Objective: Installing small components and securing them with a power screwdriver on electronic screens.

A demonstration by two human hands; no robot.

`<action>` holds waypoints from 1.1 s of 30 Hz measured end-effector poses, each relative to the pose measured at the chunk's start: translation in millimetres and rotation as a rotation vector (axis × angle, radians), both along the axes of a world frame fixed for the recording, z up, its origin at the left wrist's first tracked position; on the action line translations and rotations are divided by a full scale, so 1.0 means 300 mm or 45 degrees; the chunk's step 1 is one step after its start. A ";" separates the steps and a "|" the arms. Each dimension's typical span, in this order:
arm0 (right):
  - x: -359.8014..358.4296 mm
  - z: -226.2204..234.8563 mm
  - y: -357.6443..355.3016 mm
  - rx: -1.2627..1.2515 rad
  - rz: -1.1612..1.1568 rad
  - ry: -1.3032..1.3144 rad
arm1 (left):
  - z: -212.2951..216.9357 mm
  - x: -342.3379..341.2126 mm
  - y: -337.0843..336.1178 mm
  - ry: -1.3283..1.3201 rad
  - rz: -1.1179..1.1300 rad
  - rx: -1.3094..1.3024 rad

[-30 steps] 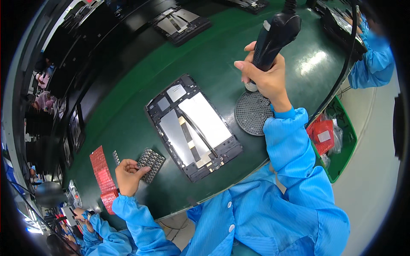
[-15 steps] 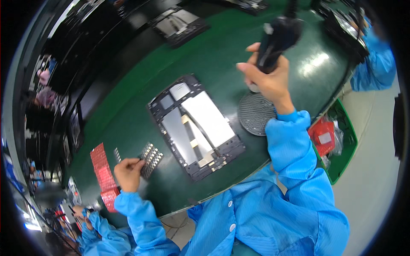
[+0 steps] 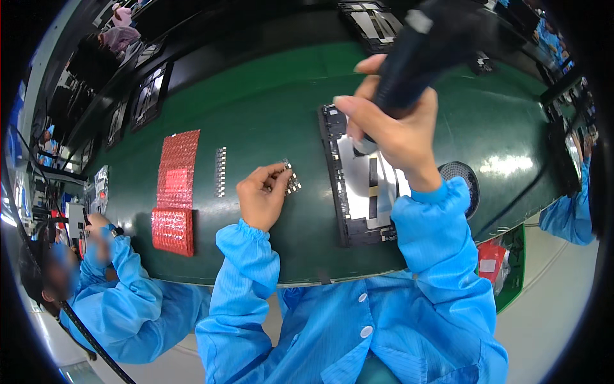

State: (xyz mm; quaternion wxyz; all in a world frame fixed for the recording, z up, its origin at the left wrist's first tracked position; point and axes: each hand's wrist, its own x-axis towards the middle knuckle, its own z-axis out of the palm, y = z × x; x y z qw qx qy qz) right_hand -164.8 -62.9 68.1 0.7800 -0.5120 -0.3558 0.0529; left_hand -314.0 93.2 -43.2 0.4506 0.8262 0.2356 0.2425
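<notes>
My right hand is wrapped round a black electric screwdriver, thumb and forefinger along its body. The tool hangs over an opened tablet-like device with silver panels and a black frame, hiding part of it. Whether the screwdriver's tip touches the device I cannot tell. To the left of the device, my left hand pinches the edge of a small sheet of metallic parts on the table. Farther left lies a narrow strip of similar parts.
Red bubble wrap lies partly folded at the left. A round ridged dish stands by my right sleeve. A green bin with red packets sits below the table's edge. Another person's blue sleeve is at lower left; more devices line the back.
My view has turned, so the device appears farther right and more upright. My right hand has brought the screwdriver from beside the round dish to over the device. The left hand stays at the parts sheet.
</notes>
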 end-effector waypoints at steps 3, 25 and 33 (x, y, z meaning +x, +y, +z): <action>0.021 -0.029 0.088 -0.146 0.000 -0.027 | -0.018 0.011 0.025 -0.155 0.084 0.000; 0.045 -0.111 0.150 -0.211 -0.025 -0.065 | 0.000 -0.004 0.067 -0.289 0.237 -0.216; 0.026 -0.122 0.160 -0.236 -0.003 -0.094 | 0.013 -0.015 0.051 -0.370 0.060 -0.179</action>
